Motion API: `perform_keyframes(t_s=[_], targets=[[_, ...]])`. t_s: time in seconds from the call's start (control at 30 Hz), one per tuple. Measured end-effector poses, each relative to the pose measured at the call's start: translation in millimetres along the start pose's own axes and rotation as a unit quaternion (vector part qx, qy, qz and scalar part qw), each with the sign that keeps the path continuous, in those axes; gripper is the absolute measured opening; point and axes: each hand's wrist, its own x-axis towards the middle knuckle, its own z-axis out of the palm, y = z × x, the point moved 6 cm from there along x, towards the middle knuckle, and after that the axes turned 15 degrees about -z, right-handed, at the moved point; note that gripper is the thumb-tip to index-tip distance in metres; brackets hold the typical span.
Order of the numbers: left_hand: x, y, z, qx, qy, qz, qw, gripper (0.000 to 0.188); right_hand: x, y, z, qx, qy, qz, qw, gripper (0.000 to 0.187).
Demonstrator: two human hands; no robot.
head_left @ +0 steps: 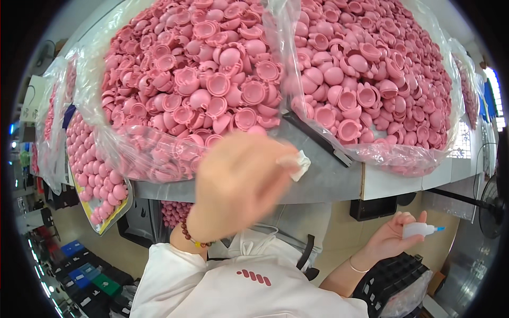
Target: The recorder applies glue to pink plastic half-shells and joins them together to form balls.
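Note:
My left hand (238, 177), blurred by motion, is over the front of the grey table, close to the left heap of pink plastic half-shells (218, 85). Its fingers are curled, and a crumpled white scrap (303, 165), like tissue, shows at the fingertips. Off to the right, beyond the table's front edge, my right hand (395, 236) grips a small translucent white squeeze bottle (416, 230). The bottle lies sideways in the fingers, its blue nozzle tip pointing right.
A second heap of pink shells (366, 63) in clear plastic lies right of the first. Between them rests a dark flat bar (318, 139). Pink balls (103, 180) fill a tray at the left. Black crates (389, 281) stand below right, near a fan (493, 206).

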Motion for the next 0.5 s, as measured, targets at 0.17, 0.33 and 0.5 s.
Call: perform_keyframes(t_s=[0.17, 0.33, 0.5], targets=[[4.9, -28.9, 1.8, 0.161, -0.034, -0.118, 0.979, 0.031, -37.4, -3.1, 72.0, 0.098, -0.287, 0.04, 0.952, 0.06], [7.0, -26.9, 5.0, 0.15, -0.043, -0.118, 0.981, 0.034, -62.7, -14.0, 121.2, -0.036, -0.354, -0.087, 0.931, 0.047], [2.6, -27.8, -23.0, -0.025, 0.01, -0.086, 0.996, 0.028, -81.7, -10.2, 136.2, -0.05, -0.488, -0.133, 0.861, 0.032]])
